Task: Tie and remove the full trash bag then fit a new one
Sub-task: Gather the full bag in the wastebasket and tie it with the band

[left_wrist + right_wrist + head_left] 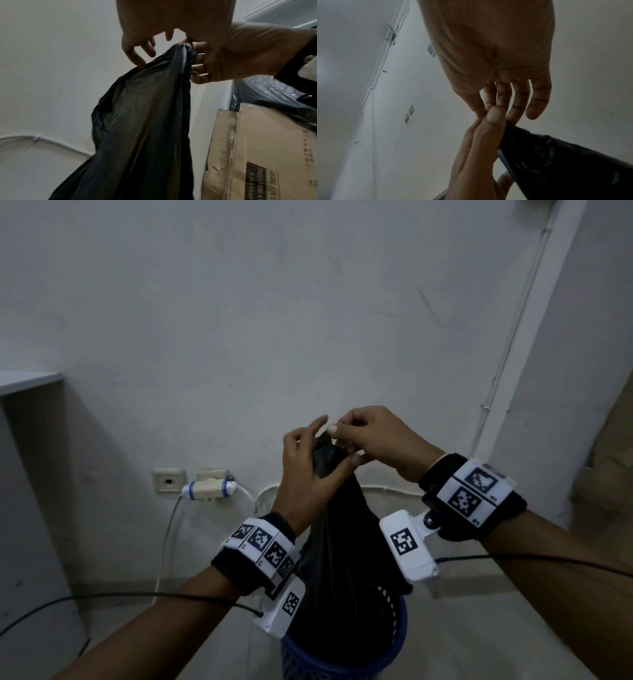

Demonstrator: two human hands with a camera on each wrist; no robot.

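Trash bag [342, 542] neck gripped by both hands, above blue bin [342, 659], cardboard box [257, 148] beside.

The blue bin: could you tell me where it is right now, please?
In the head view the blue bin stands at the bottom centre, below both hands, with the black trash bag rising out of it and the wall sockets up to its left.

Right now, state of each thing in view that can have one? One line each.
trash bag: neck gathered, lifted partly out, bottom still in the bin; knot not visible.
bin: upright, bag still inside.
left hand: grip around the bag's gathered neck.
right hand: pinching the top of the neck.
wall socket: adapter plugged in, white cable attached.
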